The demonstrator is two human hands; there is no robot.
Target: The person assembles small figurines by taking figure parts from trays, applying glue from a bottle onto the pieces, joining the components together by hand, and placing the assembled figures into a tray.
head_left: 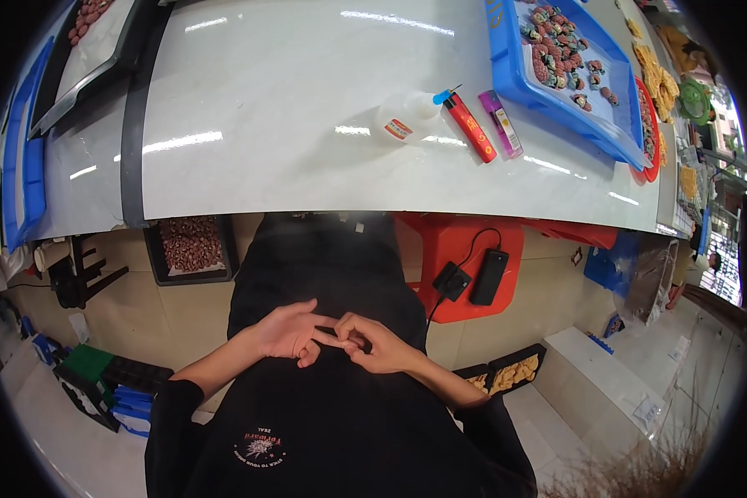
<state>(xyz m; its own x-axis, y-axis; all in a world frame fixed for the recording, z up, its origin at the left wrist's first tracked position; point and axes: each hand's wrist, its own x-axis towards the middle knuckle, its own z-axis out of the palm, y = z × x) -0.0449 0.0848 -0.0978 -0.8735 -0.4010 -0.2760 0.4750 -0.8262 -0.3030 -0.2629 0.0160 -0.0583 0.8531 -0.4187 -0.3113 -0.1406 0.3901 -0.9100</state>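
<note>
Above my lap, my left hand (289,330) has its thumb and some fingers stretched out, the others bent. My right hand (378,344) is closed in a pinch around a fingertip of the left one. Whether some tiny thing sits between them, I cannot make out. Both hands are below the white table's (249,108) front edge. On the tabletop beyond stand a translucent bottle (400,116) with a blue nozzle, a red lighter-like stick (471,131) and a purple one (503,126) beside it.
A blue tray (548,98) of small red-brown figures sits far right. Under the table, a black tray (231,267) holds many small brown pieces. A red stool (506,290) carries a black power bank (490,277) and a cabled black device (451,282).
</note>
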